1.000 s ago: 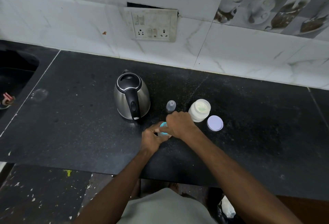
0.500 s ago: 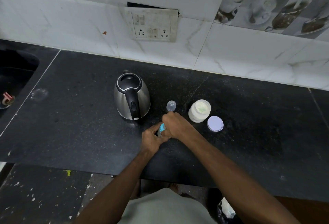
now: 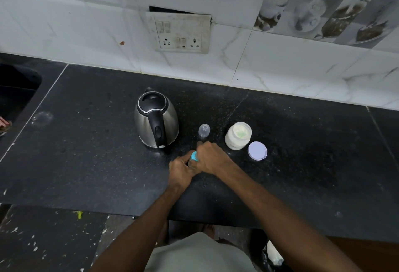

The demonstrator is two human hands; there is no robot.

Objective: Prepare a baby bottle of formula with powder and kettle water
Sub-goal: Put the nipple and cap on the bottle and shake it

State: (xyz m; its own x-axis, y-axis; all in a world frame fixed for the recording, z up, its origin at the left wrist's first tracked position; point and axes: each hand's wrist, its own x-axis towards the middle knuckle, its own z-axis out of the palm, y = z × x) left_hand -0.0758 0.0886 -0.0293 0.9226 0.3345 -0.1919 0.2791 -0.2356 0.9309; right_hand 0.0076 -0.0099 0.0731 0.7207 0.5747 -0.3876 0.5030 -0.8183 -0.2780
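Head view: left hand and right hand both gripping the baby bottle, long axis hidden.

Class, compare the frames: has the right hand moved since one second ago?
Yes. The right hand has slid left, away from the open powder jar, towards the kettle.

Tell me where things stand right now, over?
Left hand and right hand both grip the baby bottle on the counter. Kettle, clear cap, open powder jar close behind. Nothing blocking.
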